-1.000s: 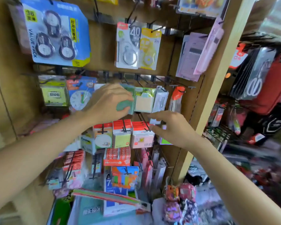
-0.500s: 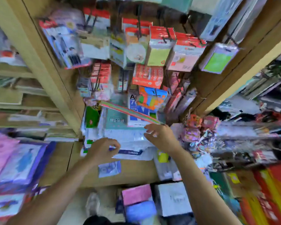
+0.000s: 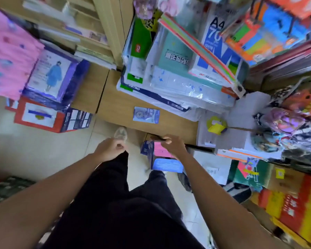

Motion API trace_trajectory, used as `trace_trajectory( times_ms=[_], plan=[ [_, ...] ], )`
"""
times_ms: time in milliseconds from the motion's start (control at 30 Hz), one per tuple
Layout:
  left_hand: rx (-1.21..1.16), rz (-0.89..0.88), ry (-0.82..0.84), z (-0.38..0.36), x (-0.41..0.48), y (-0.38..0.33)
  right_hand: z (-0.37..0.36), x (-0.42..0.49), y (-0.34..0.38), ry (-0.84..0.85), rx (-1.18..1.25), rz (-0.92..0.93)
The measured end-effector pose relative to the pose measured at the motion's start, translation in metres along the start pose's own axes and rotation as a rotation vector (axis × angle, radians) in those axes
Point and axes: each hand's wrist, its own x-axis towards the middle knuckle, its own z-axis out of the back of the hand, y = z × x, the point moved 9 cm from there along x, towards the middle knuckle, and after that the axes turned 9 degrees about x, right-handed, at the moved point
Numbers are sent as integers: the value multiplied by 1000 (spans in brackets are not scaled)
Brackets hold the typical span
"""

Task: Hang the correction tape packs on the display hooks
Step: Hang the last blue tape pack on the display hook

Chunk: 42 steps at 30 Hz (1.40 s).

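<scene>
One blue correction tape pack point(image 3: 146, 115) lies flat on the low wooden shelf point(image 3: 115, 105), apart from both hands. My left hand point(image 3: 110, 149) hangs below it over the floor, fingers curled shut with nothing in them. My right hand point(image 3: 173, 145) is at the shelf's front edge, over an open box point(image 3: 147, 150) holding pink and blue packs; its fingers are curled and nothing shows in them. Only the lowest hanging goods of the hook display point(image 3: 269, 31) show at the top right, blurred.
Stacked paper reams and plastic-wrapped packs point(image 3: 178, 74) fill the shelf behind the blue pack. A yellow tape dispenser point(image 3: 216, 127) sits on white boxes to the right. Purple and red boxes point(image 3: 52, 97) stand at left. My dark trousers and a shoe point(image 3: 121, 134) are on the tiled floor.
The view has swung down from the hook display to the floor. Both hands have dropped from the hanging packs to below the shelf edge, empty.
</scene>
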Motion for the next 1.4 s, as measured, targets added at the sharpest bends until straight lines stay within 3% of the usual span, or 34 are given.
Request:
trace_trajectory(
  times_ms=[133, 267, 500, 767, 933, 1100, 1400],
  plan=[
    [-54, 125, 49, 5, 19, 42, -35, 51, -12, 109, -66, -51],
    [-158, 204, -39, 23, 38, 70, -54, 121, -8, 149, -129, -22],
    [-342, 283, -133, 12, 42, 109, -92, 248, 13, 62, -450, 269],
    [-408, 290, -180, -3, 49, 101, -140, 283, 19, -38, -663, 365],
    [-485, 252, -254, 10, 67, 84, -133, 276, 28, 6, -391, 441],
    [-688, 361, -263, 16, 80, 70, -107, 207, 51, 45, -117, 574],
    [-741, 148, 13, 24, 75, -11, -53, 63, 88, -100, -111, 935]
  ],
)
